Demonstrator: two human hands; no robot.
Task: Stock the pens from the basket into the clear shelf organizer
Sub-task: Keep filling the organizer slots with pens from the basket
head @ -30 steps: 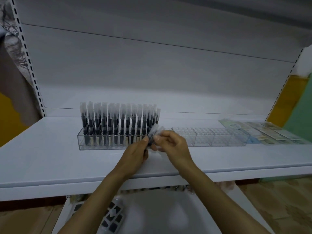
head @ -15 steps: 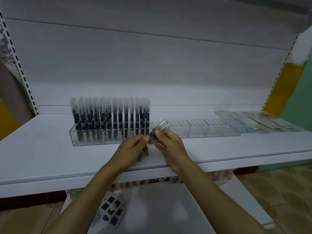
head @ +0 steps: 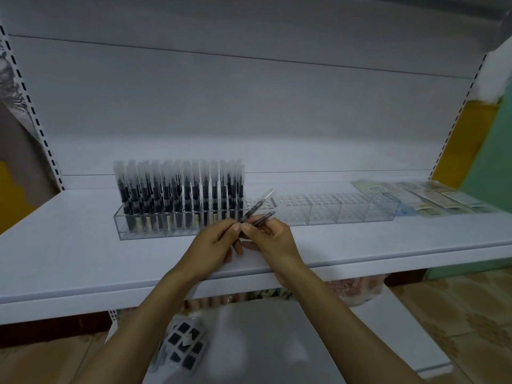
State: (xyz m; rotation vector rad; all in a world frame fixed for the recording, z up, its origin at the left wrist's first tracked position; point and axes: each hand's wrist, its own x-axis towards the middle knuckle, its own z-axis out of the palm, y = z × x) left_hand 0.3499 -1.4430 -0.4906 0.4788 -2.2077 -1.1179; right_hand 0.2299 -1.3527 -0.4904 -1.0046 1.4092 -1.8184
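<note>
A long clear shelf organizer (head: pixel 346 214) lies on the white shelf. Its left half holds several upright black pens with frosted caps (head: pixel 180 189); its right compartments hold none. Just in front of the organizer's middle, my left hand (head: pixel 213 245) pinches the lower end of one pen (head: pixel 259 203), which slants up to the right. My right hand (head: pixel 273 236) grips a second pen (head: pixel 263 218) just below the first. The two hands touch at the fingertips. No basket is in view.
Flat packets (head: pixel 432 198) lie at the shelf's right end. On the lower shelf sits a black-and-white puzzle cube (head: pixel 182 345) in plastic wrap and a clear bag (head: pixel 357 289) of items. Perforated uprights (head: pixel 41 134) frame the shelf.
The two pens have separated between my hands, one now angled higher than the other. The view has shifted a little, so the organizer sits lower left.
</note>
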